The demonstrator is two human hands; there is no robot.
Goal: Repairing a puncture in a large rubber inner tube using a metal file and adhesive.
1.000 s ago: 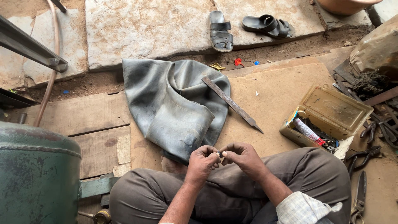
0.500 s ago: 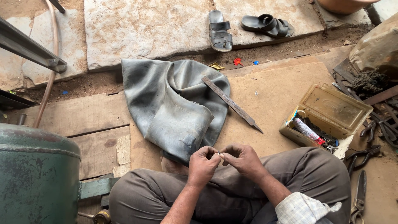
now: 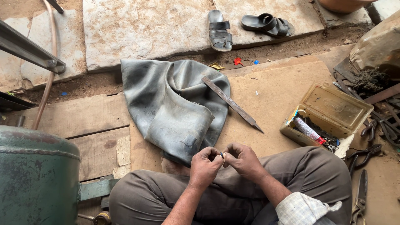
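Note:
My left hand and my right hand meet above my lap, fingertips pinched together on a tiny object that is too small to identify. Just beyond the hands lies a grey rubber inner tube, folded flat on the board floor. A long metal file rests across the tube's right edge, pointing toward the lower right. I sit cross-legged in brown trousers.
An open yellowish plastic box with a tube and small parts sits at right, with pliers and scissors beside it. A green metal tank stands at lower left. Two sandals lie on the stone slabs ahead.
Both hands have stayed together over my lap, with the fingers shifting slightly as they work the tiny object. Nothing else has moved.

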